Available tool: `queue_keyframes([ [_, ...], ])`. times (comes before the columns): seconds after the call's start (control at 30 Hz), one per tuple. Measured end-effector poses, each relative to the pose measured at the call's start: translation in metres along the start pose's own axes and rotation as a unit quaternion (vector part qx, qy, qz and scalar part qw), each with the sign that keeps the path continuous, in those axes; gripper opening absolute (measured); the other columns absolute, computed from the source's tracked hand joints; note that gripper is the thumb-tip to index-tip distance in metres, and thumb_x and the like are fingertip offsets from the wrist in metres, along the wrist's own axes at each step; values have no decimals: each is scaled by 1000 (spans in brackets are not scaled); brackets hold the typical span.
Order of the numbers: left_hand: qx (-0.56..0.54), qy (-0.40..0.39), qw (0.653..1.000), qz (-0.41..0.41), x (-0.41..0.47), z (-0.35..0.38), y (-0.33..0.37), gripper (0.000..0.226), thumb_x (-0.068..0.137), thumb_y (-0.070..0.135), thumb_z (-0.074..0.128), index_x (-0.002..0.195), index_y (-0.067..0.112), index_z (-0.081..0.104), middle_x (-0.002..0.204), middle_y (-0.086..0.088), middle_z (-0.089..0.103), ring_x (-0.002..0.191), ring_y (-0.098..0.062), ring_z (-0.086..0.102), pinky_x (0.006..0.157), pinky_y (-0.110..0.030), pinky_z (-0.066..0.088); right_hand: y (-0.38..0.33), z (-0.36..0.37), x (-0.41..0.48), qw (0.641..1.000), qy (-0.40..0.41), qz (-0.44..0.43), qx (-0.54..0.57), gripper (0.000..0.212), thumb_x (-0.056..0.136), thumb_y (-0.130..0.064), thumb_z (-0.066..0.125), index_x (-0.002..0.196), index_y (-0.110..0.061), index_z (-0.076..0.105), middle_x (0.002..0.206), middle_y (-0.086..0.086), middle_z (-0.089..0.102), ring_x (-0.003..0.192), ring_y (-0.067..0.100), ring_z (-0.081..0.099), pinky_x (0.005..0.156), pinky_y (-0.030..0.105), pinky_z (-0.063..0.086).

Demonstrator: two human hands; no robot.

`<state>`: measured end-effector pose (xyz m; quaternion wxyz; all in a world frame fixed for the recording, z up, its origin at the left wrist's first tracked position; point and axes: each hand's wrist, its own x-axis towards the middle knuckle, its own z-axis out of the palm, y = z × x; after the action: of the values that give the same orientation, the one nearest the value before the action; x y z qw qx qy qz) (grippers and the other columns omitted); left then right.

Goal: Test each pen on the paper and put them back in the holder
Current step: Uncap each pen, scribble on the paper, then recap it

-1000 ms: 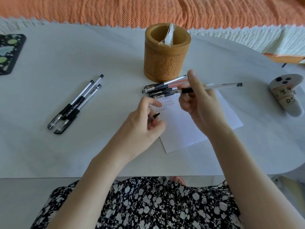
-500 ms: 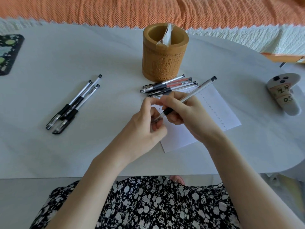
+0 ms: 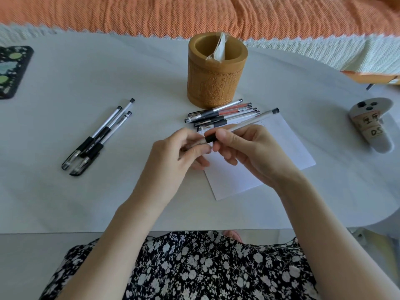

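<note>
My right hand (image 3: 244, 152) grips a clear pen with a black grip (image 3: 246, 123), its rear end pointing up and right. My left hand (image 3: 179, 156) pinches the pen's cap at the tip end; the cap sits against the pen's black grip. Both hands hover over the white paper (image 3: 281, 146), which bears faint scribbles. Several pens (image 3: 218, 115) lie in a pile between the paper and the carved wooden holder (image 3: 216, 83). Three more black-grip pens (image 3: 101, 135) lie to the left.
A white wrapper (image 3: 218, 48) sticks out of the holder. A black patterned case (image 3: 10, 70) lies at the far left edge. A white controller with labels (image 3: 372, 126) rests at the right. An orange blanket (image 3: 194, 14) lies beyond the white table (image 3: 65, 202).
My right hand swung the pen from level to tilted and brought its tip to my left hand. The cap held in my left hand now meets the pen's tip.
</note>
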<state>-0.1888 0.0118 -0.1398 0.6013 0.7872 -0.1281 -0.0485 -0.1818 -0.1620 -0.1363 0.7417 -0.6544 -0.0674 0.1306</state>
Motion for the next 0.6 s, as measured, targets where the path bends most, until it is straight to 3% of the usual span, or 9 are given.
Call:
queue_keyframes([
  [0.07, 38, 9, 999, -2, -1, 0, 0, 12, 87, 18, 61, 88, 7, 67, 71, -1, 69, 52, -14, 65, 55, -26, 56, 1, 2, 1, 999, 29, -2, -17, 31, 80, -24, 62, 94, 3, 70, 65, 2, 65, 52, 10, 47, 47, 18, 37],
  [0.13, 91, 13, 996, 9, -1, 0, 0, 15, 89, 22, 60, 82, 11, 67, 62, 1, 65, 42, -11, 55, 48, -20, 47, 2, 3, 2, 997, 56, 1, -46, 38, 77, -29, 65, 92, 6, 71, 62, 3, 63, 49, 10, 44, 45, 18, 35],
  [0.23, 133, 16, 991, 27, -3, 2, -1, 20, 91, 26, 57, 77, 13, 64, 56, 2, 59, 41, -11, 47, 47, -15, 36, 4, 5, 2, 996, 72, -1, -45, 45, 75, -31, 66, 91, 12, 68, 60, 3, 61, 47, 10, 43, 44, 18, 34],
  [0.47, 128, 14, 992, 14, -3, 9, -5, 22, 92, 28, 53, 79, 12, 62, 51, 6, 45, 43, -8, 41, 50, -25, 34, 5, 6, 1, 996, 72, 1, -45, 27, 77, -29, 63, 85, -5, 72, 58, 0, 61, 48, 9, 44, 44, 18, 35],
  [0.6, 94, 14, 995, 12, -5, 10, -3, 24, 93, 26, 53, 77, 11, 61, 48, 6, 42, 42, -9, 38, 48, -23, 31, 4, 7, -1, 997, 64, -4, -35, 24, 78, -28, 63, 84, -7, 72, 57, 0, 60, 48, 9, 43, 45, 19, 35],
])
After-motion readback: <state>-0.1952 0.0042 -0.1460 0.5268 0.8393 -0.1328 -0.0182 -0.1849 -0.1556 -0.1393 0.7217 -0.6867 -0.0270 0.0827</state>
